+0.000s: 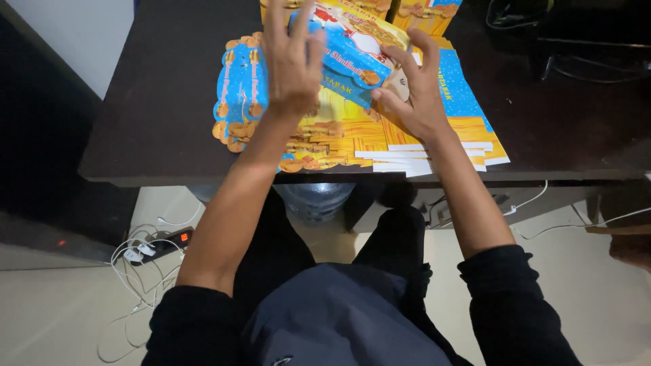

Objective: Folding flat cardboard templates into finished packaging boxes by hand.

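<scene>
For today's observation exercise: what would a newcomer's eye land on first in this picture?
Probably the bright blue and yellow printed carton that the left hand and right hand work together above the stack of flat cartons on the dark table. Below it, white cables tangle on the floor.

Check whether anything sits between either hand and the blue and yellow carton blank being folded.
Nothing visible does. The left hand lies on the carton blank with its fingers spread, and the right hand grips its right edge. The blank sits above the stack of flat blanks on the dark table.
</scene>
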